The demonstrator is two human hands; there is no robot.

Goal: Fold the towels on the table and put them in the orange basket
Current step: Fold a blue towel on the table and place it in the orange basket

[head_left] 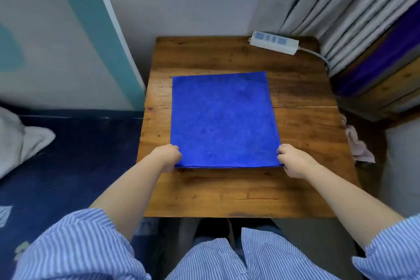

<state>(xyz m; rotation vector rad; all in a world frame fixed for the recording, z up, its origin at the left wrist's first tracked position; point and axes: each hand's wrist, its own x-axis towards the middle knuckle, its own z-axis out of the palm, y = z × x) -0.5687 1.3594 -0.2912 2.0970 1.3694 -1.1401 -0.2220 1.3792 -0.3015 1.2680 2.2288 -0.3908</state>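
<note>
A blue towel [223,120] lies flat on the wooden table [227,191], spread as a rectangle running away from me. My left hand [168,157] pinches its near left corner. My right hand [293,160] pinches its near right corner. Both hands have their fingers curled round the towel's near edge, which rests on the tabletop. No orange basket is in view.
A white power strip [273,42] with its cable lies at the table's far right corner. Grey curtains [336,11] hang at the right. A pink cloth [359,145] hangs off the table's right side. A dark blue bed [68,154] with a white pillow [20,138] is at the left.
</note>
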